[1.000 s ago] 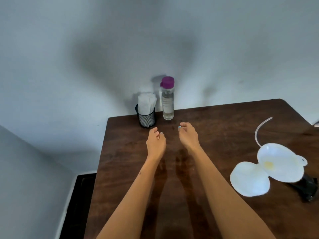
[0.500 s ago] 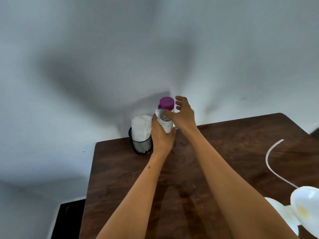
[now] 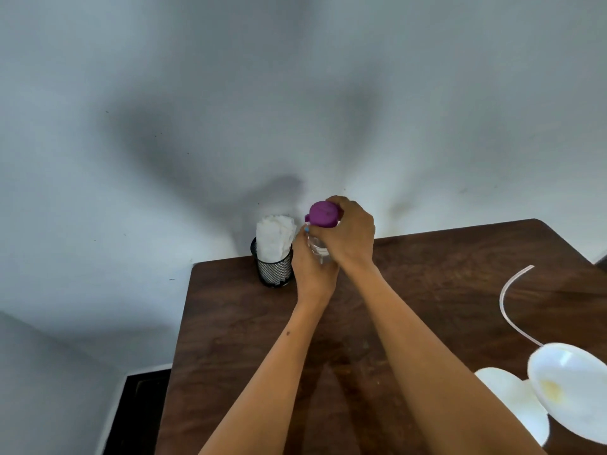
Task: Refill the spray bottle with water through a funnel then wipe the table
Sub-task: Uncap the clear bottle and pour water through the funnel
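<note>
A clear bottle (image 3: 318, 248) with a purple cap (image 3: 323, 214) stands at the far edge of the dark wooden table (image 3: 427, 290), close to the wall. My left hand (image 3: 312, 269) grips the bottle's body from the left. My right hand (image 3: 348, 236) is curled round the purple cap from the right. Most of the bottle is hidden behind my hands. A white funnel (image 3: 571, 385) with a yellowish centre lies at the right edge of the view.
A black mesh cup (image 3: 274, 269) holding white tissue (image 3: 274, 238) stands just left of the bottle. A thin clear tube (image 3: 507, 303) curves over the table on the right. A second white round piece (image 3: 512, 402) sits beside the funnel. The table's left edge drops to a dark floor.
My hands went from resting on the table to the bottle. The left hand took hold of the body. The right hand moved up from the neck and closed round the purple cap.
</note>
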